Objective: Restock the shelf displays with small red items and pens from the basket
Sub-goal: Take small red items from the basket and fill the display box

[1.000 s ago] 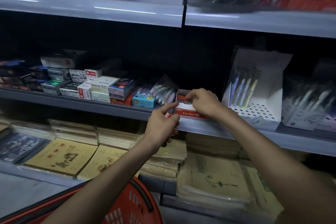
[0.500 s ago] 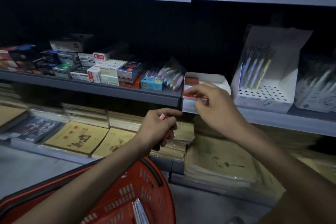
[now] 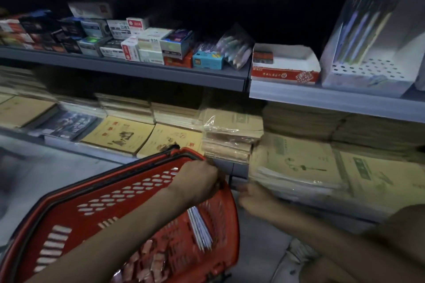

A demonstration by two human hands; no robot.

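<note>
Left hand [image 3: 197,181]: down from the shelf edge since 0.5 s ago, now over the far rim of the red basket [image 3: 142,190]. It is motion-blurred. The fingers look bent, but I cannot tell whether it has hold of anything.

Right hand [image 3: 255,195]: has left the red-and-white display box [image 3: 285,73] and dropped to just right of the basket rim, near the left hand. It is heavily smeared, so I cannot tell how far open it is or whether it holds anything.

Basket: a bundle of pens [image 3: 200,230] lies against the right inner wall, below the left hand. Small red items [image 3: 149,257] litter the bottom, blurred and partly hidden by the left forearm.

The display box now stands uncovered on the shelf [image 3: 322,99], with a few red pieces [image 3: 262,57] in its back left corner.

The view has tilted down and the upper shelf is out of frame. The white pen stand [image 3: 368,69] is cut off at the right edge, its print unreadable.
</note>
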